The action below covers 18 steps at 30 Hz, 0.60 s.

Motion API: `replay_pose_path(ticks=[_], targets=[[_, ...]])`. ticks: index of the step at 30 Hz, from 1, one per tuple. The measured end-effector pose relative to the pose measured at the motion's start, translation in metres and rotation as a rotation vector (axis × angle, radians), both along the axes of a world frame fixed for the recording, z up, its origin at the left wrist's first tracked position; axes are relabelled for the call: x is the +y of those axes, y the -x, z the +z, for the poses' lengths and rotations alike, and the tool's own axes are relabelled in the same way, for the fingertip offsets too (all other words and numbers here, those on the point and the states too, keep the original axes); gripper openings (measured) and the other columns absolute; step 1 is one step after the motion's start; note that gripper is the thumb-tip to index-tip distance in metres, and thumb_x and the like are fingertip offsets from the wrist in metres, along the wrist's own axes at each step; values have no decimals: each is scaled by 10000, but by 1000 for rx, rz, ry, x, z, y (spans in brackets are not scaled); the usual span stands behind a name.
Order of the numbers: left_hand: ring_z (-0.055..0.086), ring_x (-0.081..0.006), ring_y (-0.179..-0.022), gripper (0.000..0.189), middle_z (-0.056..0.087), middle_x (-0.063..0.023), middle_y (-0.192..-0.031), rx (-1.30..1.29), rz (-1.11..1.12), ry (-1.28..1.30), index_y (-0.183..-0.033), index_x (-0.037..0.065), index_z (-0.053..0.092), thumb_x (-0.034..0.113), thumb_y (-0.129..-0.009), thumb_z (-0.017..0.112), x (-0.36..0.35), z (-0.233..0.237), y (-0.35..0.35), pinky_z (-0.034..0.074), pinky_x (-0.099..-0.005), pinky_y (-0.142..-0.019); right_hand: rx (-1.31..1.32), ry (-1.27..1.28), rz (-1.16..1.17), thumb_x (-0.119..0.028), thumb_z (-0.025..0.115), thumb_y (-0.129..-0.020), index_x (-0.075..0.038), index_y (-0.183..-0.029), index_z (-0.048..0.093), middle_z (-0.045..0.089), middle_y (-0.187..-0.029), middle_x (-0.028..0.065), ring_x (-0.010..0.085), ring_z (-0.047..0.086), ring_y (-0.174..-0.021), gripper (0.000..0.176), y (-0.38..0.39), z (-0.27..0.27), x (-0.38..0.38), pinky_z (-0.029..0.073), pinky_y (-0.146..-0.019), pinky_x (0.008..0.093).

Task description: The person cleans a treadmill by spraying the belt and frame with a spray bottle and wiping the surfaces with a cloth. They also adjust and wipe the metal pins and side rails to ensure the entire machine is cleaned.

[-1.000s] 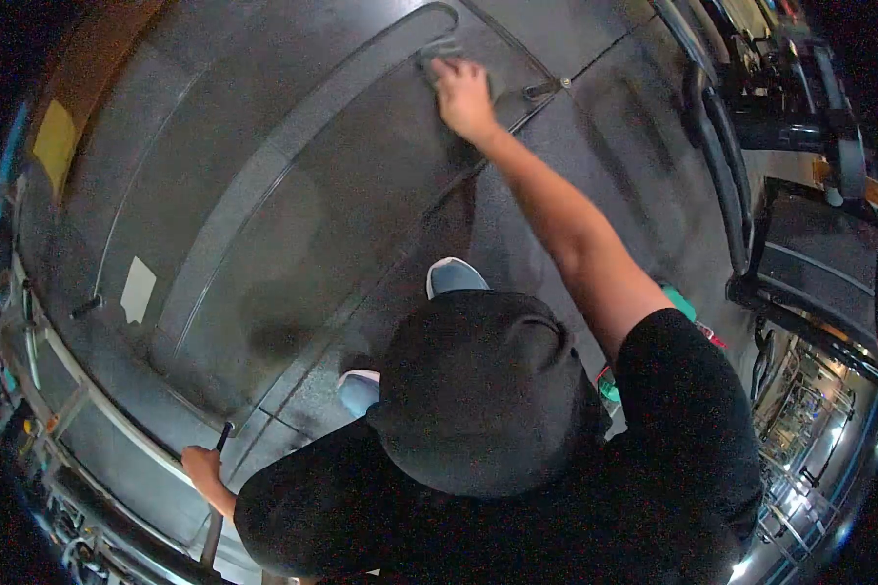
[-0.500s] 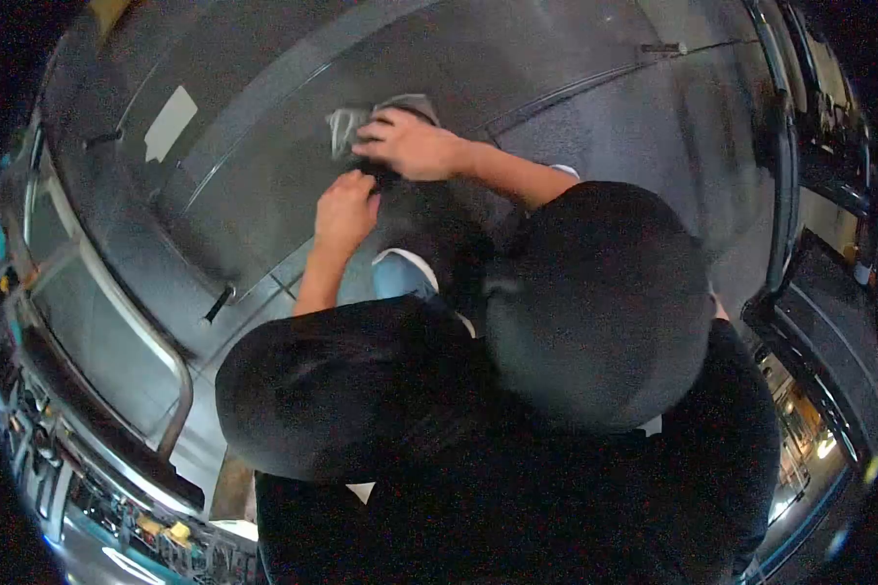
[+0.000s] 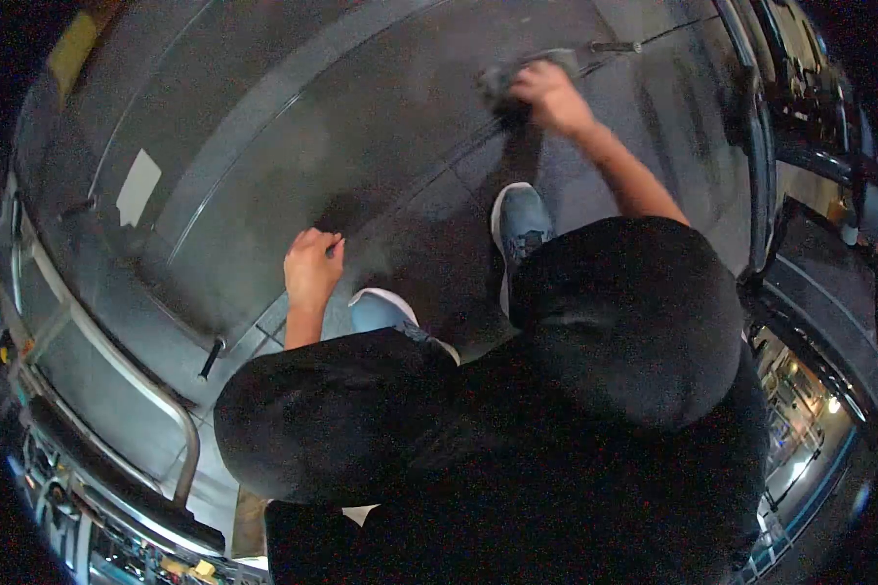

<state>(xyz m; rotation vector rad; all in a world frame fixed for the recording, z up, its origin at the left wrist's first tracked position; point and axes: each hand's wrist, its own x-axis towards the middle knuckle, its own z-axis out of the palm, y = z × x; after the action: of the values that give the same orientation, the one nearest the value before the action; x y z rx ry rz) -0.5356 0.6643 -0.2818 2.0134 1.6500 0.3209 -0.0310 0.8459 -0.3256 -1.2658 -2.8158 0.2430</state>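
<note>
The right hand (image 3: 554,100) was far out in front, on top of a dark grey cloth (image 3: 498,90); the cloth lay on the big dark panel (image 3: 380,117), near a short black handle (image 3: 612,47); the fingers were bent over the cloth, but it was all quite blurry, so I could not tell if they pinched it or only pressed on it. The left hand (image 3: 312,271) was close to the left shoe (image 3: 383,310), well apart from the cloth; its fingers were curled in, with a small dark spot by the thumb; I could not tell if that was a thing it held or just shade. A white sheet (image 3: 139,187) showed off to the left; the right shoe (image 3: 527,214) was nearer the right hand. My guess was that a wipe with the cloth was the step in hand; the next move seemed to call for a flat palm, a firm push and care near the handle.
</note>
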Motion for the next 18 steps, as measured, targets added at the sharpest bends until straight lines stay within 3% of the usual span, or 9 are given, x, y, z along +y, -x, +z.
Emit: replay_pose_path(ticks=[3, 4, 7, 10, 11, 15, 16, 18], targets=[[684, -320, -856, 124, 694, -99, -861, 20, -10, 1, -882, 76, 776, 174, -813, 807, 0, -1, -2, 559, -443, -761, -137, -25, -230, -56, 692, -664, -111, -1140, 714, 631, -1199, 81, 374, 550, -1177, 480, -69, 26, 31, 481, -1006, 468], [684, -323, -853, 123, 694, -100, -859, 24, 21, 17, -881, 76, 777, 170, -809, 811, -1, 0, -3, 560, -443, -759, -75, -129, -171, -28, 670, -668, -124, -1144, 718, 627, -1195, 84, 370, 548, -1154, 488, -82, 24, 42, 495, -973, 452], [684, -327, -849, 121, 697, -102, -860, 32, 47, 23, -879, 76, 780, 161, -801, 816, -1, -2, -5, 560, -444, -756, -150, -91, -218, -55, 684, -670, -133, -1154, 718, 623, -1216, 81, 365, 540, -1151, 491, -75, 16, 38, 485, -968, 469], [684, -329, -841, 116, 697, -101, -856, 30, 33, -16, -869, 74, 777, 150, -793, 821, 0, -9, -3, 560, -447, -752, -146, -94, -312, -136, 727, -671, -140, -1150, 718, 612, -1263, 77, 349, 523, -1200, 480, -41, 6, 16, 454, -986, 511], [683, -330, -834, 113, 696, -100, -850, 31, 27, -29, -858, 71, 773, 144, -788, 824, -2, -11, -3, 559, -449, -749, -185, 53, -287, -130, 733, -665, -139, -1151, 719, 612, -1270, 76, 346, 524, -1204, 487, -15, 21, 11, 461, -982, 507], [683, -330, -821, 112, 694, -99, -837, 11, 29, -48, -846, 71, 768, 140, -780, 826, 0, -8, -4, 557, -451, -749, -129, 109, -52, -169, 701, -740, -130, -1076, 715, 612, -1160, 69, 303, 544, -1156, 339, 77, 43, -18, 483, -942, 496], [684, -329, -817, 109, 694, -100, -831, 12, 31, -65, -840, 72, 768, 138, -776, 827, 0, -7, -5, 556, -451, -745, -45, 92, 12, -158, 759, -651, -98, -1042, 703, 614, -1158, 74, 318, 547, -1126, 399, 96, 38, -25, 466, -932, 498], [685, -327, -812, 107, 693, -100, -825, -3, 16, -92, -834, 73, 768, 136, -772, 828, -1, -8, -5, 554, -450, -741, -86, 198, 97, -222, 781, -659, -99, -1058, 707, 617, -1177, 65, 305, 545, -1187, 424, 142, 38, -37, 460, -975, 498]])
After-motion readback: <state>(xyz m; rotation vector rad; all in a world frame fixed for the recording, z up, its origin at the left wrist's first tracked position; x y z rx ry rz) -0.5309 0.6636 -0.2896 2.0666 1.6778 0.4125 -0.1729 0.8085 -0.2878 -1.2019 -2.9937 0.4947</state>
